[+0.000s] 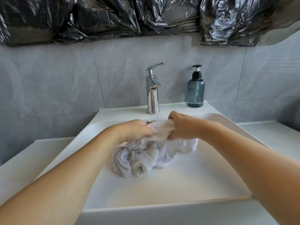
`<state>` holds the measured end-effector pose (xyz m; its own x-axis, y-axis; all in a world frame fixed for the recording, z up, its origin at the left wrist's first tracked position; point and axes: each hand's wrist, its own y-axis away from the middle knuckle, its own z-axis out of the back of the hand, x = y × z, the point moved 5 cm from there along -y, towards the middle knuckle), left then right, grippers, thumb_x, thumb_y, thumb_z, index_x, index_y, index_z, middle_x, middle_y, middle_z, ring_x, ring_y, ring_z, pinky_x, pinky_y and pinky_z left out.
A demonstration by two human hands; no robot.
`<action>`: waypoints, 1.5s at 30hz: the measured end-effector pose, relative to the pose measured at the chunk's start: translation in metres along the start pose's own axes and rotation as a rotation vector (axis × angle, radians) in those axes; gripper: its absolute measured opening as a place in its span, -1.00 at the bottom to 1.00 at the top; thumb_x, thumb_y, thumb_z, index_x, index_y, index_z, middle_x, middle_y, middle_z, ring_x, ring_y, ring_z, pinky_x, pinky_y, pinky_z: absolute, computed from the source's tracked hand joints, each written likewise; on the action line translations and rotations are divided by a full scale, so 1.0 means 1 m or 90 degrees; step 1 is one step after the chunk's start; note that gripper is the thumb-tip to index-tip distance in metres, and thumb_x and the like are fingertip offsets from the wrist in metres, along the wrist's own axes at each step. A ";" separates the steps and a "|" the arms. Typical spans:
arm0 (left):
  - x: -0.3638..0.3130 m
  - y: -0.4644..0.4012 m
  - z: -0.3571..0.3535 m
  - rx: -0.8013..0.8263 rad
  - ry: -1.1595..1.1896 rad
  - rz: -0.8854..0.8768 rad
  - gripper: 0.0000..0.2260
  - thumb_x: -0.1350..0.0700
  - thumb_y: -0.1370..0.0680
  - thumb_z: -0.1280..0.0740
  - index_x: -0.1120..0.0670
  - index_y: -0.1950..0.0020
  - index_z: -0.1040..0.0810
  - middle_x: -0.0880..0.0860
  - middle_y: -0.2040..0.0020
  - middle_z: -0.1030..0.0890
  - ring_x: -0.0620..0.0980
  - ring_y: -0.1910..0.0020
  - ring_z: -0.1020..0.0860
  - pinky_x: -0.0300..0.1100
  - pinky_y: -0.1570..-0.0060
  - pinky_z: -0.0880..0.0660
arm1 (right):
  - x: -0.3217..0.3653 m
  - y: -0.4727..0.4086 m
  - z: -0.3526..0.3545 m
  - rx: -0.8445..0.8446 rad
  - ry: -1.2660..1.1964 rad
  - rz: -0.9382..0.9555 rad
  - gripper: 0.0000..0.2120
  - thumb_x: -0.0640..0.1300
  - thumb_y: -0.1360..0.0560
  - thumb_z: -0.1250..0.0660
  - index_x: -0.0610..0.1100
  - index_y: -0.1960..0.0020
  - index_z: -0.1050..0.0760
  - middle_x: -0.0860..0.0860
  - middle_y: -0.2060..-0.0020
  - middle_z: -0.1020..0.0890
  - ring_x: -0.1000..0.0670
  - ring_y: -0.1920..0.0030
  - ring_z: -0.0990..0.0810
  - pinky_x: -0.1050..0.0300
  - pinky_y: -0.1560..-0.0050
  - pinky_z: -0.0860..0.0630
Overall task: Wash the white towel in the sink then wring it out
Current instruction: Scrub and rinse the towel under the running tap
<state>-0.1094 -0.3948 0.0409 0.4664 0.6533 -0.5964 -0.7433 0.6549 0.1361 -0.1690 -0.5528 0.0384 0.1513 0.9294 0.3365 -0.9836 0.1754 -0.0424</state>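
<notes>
The near rim of a white, rectangular ceramic sink (pixel 162 213) fills the bottom of the view, and two bare forearms are extended over it from the near corners toward the middle. In the basin a white, wet, crumpled terry towel (pixel 138 157) is seen: its lower folds lie bunched on the basin floor just left of centre, while its upper part is lifted and stretched between the hands. The towel's left end is gripped by the left hand (pixel 133 129), fingers curled around the cloth. Its right end is clenched in the right hand (pixel 180 125), closed into a fist around the fabric. A thin stream of water (pixel 157 116) is poured onto the stretched section from a tall chrome single-lever tap (pixel 152 93) mounted on the far ledge. To the right of the tap a translucent blue-grey pump bottle with a black dispenser head (pixel 195 90) is stood on the ledge. Behind, grey marbled wall tiles (pixel 65 82) are covered along the top by crinkled black plastic sheeting (pixel 113 18).
</notes>
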 end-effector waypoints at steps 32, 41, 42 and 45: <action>-0.006 -0.009 0.010 -0.251 0.048 -0.198 -0.76 0.13 -0.51 -0.31 -0.10 -0.10 -0.33 -0.01 0.14 -0.49 -0.02 0.26 -0.43 -0.18 0.29 -0.36 | 0.010 0.003 -0.004 0.066 -0.151 0.018 -0.42 0.07 -0.41 -0.47 0.07 -0.29 -0.23 0.06 -0.01 -0.55 -0.03 0.00 -0.56 0.03 -0.11 -0.50; -0.003 -0.012 0.010 -0.227 -0.149 -0.077 -0.85 0.01 -0.41 -0.40 -0.09 0.05 -0.51 -0.11 0.05 -0.52 0.00 0.01 -0.53 -0.17 0.20 -0.37 | 0.000 0.005 0.047 -0.336 -0.083 0.023 -0.82 -0.20 -0.44 -0.24 -0.11 0.31 -0.31 0.00 0.39 -0.40 -0.12 0.33 -0.37 0.16 0.44 -0.24; 0.004 -0.012 0.004 -0.167 -0.146 -0.039 -0.86 -0.07 -0.37 -0.42 -0.10 0.17 -0.50 -0.10 0.13 -0.55 -0.01 0.10 -0.55 -0.17 0.24 -0.39 | -0.007 0.007 0.050 -0.379 -0.074 0.008 -0.85 -0.21 -0.45 -0.19 -0.11 0.29 -0.31 0.00 0.38 -0.40 -0.11 0.34 -0.36 0.15 0.43 -0.22; 0.010 -0.011 -0.006 -0.099 -0.127 -0.004 -0.90 -0.03 -0.44 -0.37 -0.05 0.11 -0.51 -0.02 0.04 -0.60 0.01 0.07 -0.55 -0.16 0.16 -0.45 | -0.023 0.011 0.039 -0.299 -0.023 -0.053 -0.92 -0.24 -0.48 -0.16 -0.10 0.06 -0.32 -0.05 0.20 -0.49 -0.12 0.23 -0.43 0.11 0.36 -0.29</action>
<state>-0.0994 -0.3978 0.0282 0.5458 0.7213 -0.4265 -0.7976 0.6032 -0.0005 -0.1874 -0.5852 0.0663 0.2160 0.8953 0.3896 -0.8164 0.3844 -0.4310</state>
